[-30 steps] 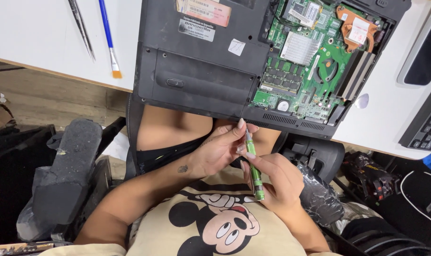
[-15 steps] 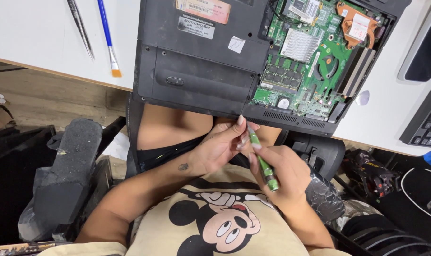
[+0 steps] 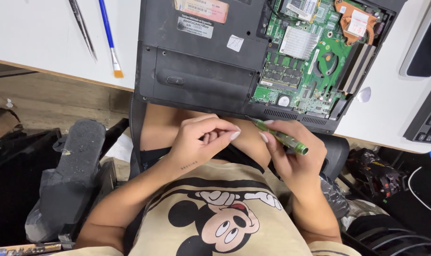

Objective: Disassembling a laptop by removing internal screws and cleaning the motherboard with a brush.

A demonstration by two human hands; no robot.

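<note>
Gripping a green translucent screwdriver (image 3: 278, 136), the right hand (image 3: 293, 151) is seen just below the front edge of an opened laptop (image 3: 201, 71). The tool is pinched between thumb and fingers, its thin tip pointed up and left so that it meets or nearly meets the laptop's lower edge; whether contact is made cannot be told. The left hand (image 3: 199, 140) is curled loosely beside it, fingers folded inward toward the palm, and nothing can be seen held in it. The two hands are close together, their fingertips almost facing, above the lap.

The laptop is laid upside down on a white desk (image 3: 35, 38), overhanging its edge toward the person. Part of its dark bottom cover is left in place on the left, while on the right a green circuit board (image 3: 310, 61) is exposed, with a silver heat sink (image 3: 297, 45) and a copper-coloured cooling part (image 3: 350, 19) on it.

On the desk, well apart to the left, metal tweezers (image 3: 82, 28) and a blue-handled brush (image 3: 109, 38) are laid side by side. A black chair armrest (image 3: 73, 170) is seen at the lower left, and part of a dark keyboard (image 3: 426, 121) at the right edge.
</note>
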